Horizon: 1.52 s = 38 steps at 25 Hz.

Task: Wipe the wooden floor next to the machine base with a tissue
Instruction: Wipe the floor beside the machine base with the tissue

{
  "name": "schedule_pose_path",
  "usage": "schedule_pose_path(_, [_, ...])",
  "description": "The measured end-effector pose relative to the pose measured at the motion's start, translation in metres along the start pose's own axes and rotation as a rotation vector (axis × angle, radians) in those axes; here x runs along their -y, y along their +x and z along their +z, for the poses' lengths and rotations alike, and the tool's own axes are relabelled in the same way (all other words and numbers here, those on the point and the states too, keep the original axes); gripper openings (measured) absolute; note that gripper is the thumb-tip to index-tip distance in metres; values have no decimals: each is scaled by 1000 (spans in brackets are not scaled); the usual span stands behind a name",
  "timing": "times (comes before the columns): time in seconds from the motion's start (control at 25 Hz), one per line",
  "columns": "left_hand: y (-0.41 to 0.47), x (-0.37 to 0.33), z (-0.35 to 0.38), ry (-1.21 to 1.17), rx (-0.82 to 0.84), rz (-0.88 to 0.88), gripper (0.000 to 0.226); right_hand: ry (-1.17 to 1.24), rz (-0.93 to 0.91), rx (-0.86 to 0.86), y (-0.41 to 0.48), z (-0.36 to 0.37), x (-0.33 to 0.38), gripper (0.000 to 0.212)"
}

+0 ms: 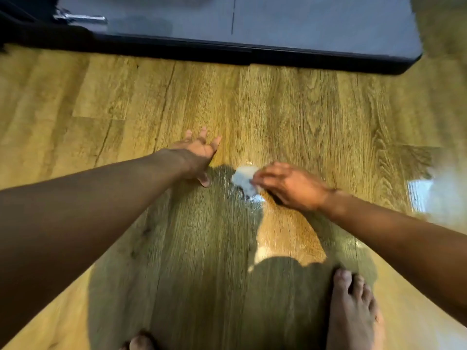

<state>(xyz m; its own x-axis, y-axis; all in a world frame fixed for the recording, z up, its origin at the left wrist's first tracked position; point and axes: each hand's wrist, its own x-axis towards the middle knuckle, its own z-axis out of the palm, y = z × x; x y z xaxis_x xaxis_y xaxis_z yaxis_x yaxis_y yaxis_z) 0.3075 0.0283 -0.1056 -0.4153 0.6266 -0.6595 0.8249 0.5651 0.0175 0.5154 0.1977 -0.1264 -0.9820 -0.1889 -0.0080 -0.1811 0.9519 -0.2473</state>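
The machine base [303,29] lies across the far side, a dark grey slab with a black lower edge that meets the wooden floor [290,109] in a long straight line and ends in a rounded corner on the right. Between that edge and the hands runs a wide band of bare planks, with more open boards to either side.

The left hand [197,155] is released, its fingers spread and pointing towards the base, and it rests on the floor. Just to its right, the right hand [288,185] grips a crumpled white tissue [243,181], fingers curled over it. The tissue is down on the planks between the two hands and well apart from the base's edge. A glossy sheen shows on the boards beside and below it.

A bare right foot [353,314] stands near the bottom, its heel cut off by the frame, and only the toe tips of the left foot [140,342] show. A shiny metal part [80,18] on the base at the upper left is blurred, so I cannot tell what it is. The right edge dissolves into a bright reflection [420,195], and much of the tissue is hidden under the fingers.
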Motion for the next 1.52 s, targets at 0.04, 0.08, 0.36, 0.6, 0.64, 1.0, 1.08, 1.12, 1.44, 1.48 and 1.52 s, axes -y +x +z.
schedule_pose_path(0.04, [-4, 1, 2, 0, -3, 2, 124, 44, 195, -50, 11, -1, -2, 37])
schedule_pose_path(0.08, [-8, 3, 4, 2, -7, 3, 122, 89, 351, -82, 15, 3, 5, 36])
schedule_pose_path(0.36, [-14, 11, 4, -28, -43, -31, 116, 179, -66, -68, 24, 11, 21, 23])
schedule_pose_path(0.6, [5, 20, -8, -109, 9, -137, 125, 242, -90, -66, 35, 19, 17, 24])
schedule_pose_path(0.64, [7, 22, -8, -101, 16, -126, 125, 277, -139, -37, 46, 8, 1, 20])
schedule_pose_path(1.0, [9, 19, -13, -12, -8, -76, 124, 55, 487, -261, 172, -16, -109, 25])
schedule_pose_path(1.08, [11, 19, -13, -22, 3, -83, 126, 93, 296, -201, 150, -6, -84, 27])
schedule_pose_path(1.12, [11, 19, -12, -25, 8, -94, 126, 99, 228, -158, 149, -9, -87, 28])
schedule_pose_path(1.44, [3, 28, -5, -122, -21, -84, 128, 134, 291, -187, 131, 4, -21, 28])
schedule_pose_path(1.48, [2, 31, -3, -141, -37, -83, 128, 148, 171, -147, 115, 9, -8, 27])
schedule_pose_path(1.52, [1, 33, -1, -164, -51, -77, 127, 164, 99, -128, 110, 10, -8, 27])
